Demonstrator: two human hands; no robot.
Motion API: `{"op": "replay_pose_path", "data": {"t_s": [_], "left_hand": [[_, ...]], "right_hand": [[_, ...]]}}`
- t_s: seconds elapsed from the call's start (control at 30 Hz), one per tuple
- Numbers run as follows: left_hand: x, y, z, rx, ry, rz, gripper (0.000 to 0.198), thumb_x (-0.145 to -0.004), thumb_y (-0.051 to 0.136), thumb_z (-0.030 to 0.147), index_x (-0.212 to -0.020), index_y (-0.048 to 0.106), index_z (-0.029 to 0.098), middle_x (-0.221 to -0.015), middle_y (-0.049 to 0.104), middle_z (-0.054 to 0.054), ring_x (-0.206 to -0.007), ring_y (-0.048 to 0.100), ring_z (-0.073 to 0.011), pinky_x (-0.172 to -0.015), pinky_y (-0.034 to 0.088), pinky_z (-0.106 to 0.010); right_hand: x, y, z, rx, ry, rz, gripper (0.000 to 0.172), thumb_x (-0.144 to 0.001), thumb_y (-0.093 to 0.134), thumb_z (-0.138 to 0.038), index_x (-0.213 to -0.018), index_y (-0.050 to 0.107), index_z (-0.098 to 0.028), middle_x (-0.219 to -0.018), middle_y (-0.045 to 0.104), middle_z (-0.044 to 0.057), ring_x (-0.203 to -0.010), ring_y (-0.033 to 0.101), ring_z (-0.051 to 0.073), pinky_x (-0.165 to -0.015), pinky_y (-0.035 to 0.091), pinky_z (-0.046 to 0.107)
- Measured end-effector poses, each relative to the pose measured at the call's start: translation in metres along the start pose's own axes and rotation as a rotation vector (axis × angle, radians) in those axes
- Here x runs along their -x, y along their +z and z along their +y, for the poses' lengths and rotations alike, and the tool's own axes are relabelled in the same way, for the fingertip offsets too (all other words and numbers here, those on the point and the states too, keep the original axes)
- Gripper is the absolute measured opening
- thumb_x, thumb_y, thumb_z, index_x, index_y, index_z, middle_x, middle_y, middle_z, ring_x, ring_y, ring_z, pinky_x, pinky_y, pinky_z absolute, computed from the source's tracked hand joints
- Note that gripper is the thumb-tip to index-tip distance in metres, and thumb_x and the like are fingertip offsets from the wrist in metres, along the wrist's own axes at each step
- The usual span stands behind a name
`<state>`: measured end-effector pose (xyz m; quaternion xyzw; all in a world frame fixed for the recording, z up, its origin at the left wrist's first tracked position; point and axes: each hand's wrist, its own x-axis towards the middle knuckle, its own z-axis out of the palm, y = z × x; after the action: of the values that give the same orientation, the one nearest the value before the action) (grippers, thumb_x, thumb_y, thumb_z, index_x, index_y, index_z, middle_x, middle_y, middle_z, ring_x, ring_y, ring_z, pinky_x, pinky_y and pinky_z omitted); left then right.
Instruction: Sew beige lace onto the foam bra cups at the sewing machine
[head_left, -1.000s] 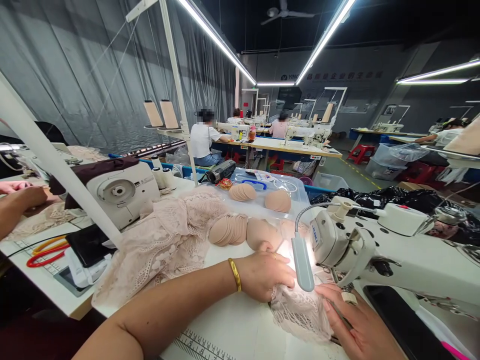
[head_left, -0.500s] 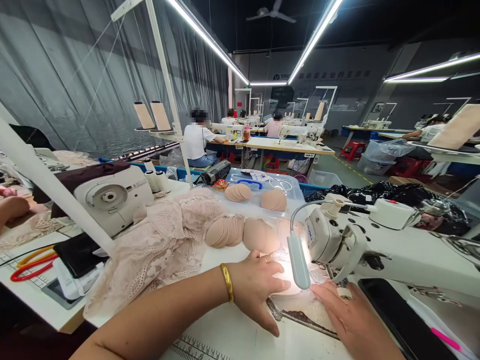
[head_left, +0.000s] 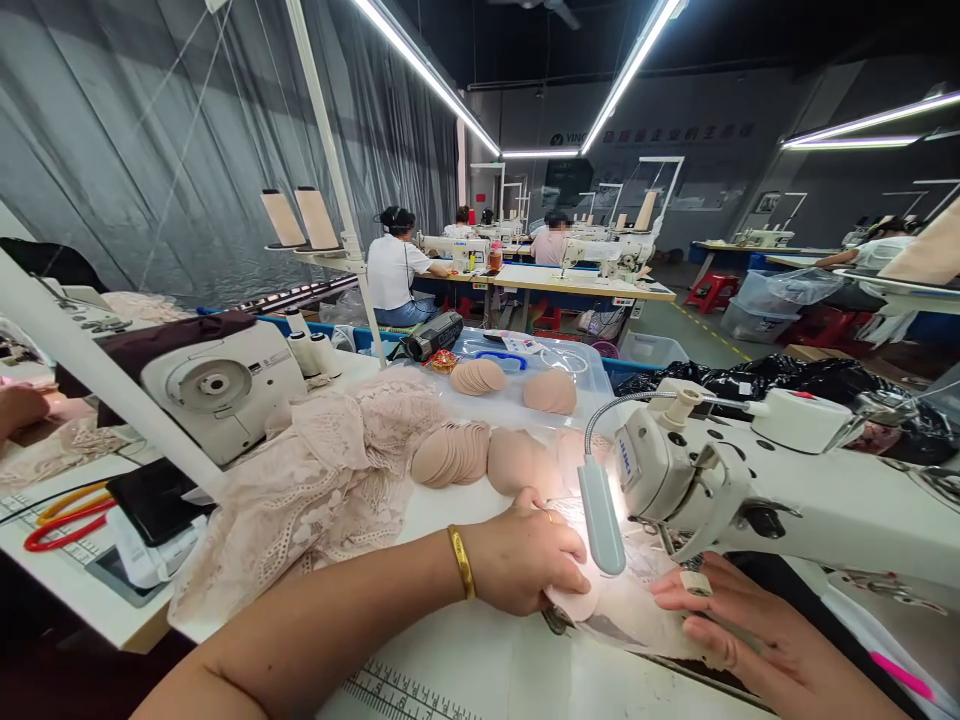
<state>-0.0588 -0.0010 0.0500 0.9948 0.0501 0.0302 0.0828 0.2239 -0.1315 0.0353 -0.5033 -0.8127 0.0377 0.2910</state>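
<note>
My left hand (head_left: pixel 529 560), a gold bangle on its wrist, is closed with its fingers curled over a round beige bra pad (head_left: pixel 576 600). Sheer pale lace fabric (head_left: pixel 637 612) extends from the pad toward the sewing machine (head_left: pixel 675 470). On that fabric's right side lies my right hand (head_left: pixel 757 625), fingers stretched and apart, a pale band around one finger. A grey lamp (head_left: pixel 602 520) on a bent neck lights the spot and covers part of it. The needle area is hidden.
Stacks of beige pads (head_left: pixel 450 455) stand behind my left hand. Lace fabric (head_left: pixel 330 470) is heaped at left, near a second machine (head_left: pixel 225 385). A clear plastic box (head_left: pixel 592 385) is behind. A dark phone (head_left: pixel 154 500) lies far left. Co-workers (head_left: pixel 396 270) sit beyond.
My left hand has gone from spread fingers to a closed grip on the pad. My right hand has shifted slightly right, and more sheer fabric shows between the hands.
</note>
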Motion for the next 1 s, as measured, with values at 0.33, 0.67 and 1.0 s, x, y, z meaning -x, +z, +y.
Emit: {"op": "replay_pose_path", "data": {"t_s": [0.33, 0.67, 1.0], "left_hand": [[-0.008, 0.005, -0.016, -0.023, 0.037, 0.069, 0.021, -0.085, 0.061, 0.006, -0.09, 0.07, 0.024, -0.101, 0.076, 0.001, -0.095, 0.062, -0.0196, -0.083, 0.021, -0.04], [-0.016, 0.005, -0.024, -0.063, 0.03, 0.073, 0.013, -0.079, 0.063, 0.009, -0.071, 0.064, 0.019, -0.091, 0.075, 0.0, -0.089, 0.061, -0.0194, -0.086, 0.026, -0.045], [-0.018, 0.001, -0.021, -0.066, 0.026, 0.066, 0.011, -0.08, 0.064, 0.011, -0.074, 0.065, 0.02, -0.09, 0.075, 0.001, -0.087, 0.061, -0.0188, -0.086, 0.028, -0.044]], "right_hand": [[0.014, 0.074, 0.021, 0.413, 0.032, 0.016, 0.04, -0.104, 0.048, -0.042, -0.139, 0.068, -0.036, -0.131, 0.075, 0.006, -0.11, 0.074, 0.03, -0.091, 0.062, 0.052], [0.016, 0.075, 0.029, 0.44, 0.055, 0.035, 0.041, -0.105, 0.047, -0.04, -0.142, 0.062, -0.035, -0.137, 0.072, 0.005, -0.117, 0.071, 0.033, -0.092, 0.056, 0.054], [0.02, 0.082, 0.03, 0.397, 0.094, 0.033, 0.045, -0.106, 0.046, -0.041, -0.149, 0.057, -0.038, -0.141, 0.07, 0.002, -0.115, 0.072, 0.03, -0.095, 0.057, 0.052]]}}
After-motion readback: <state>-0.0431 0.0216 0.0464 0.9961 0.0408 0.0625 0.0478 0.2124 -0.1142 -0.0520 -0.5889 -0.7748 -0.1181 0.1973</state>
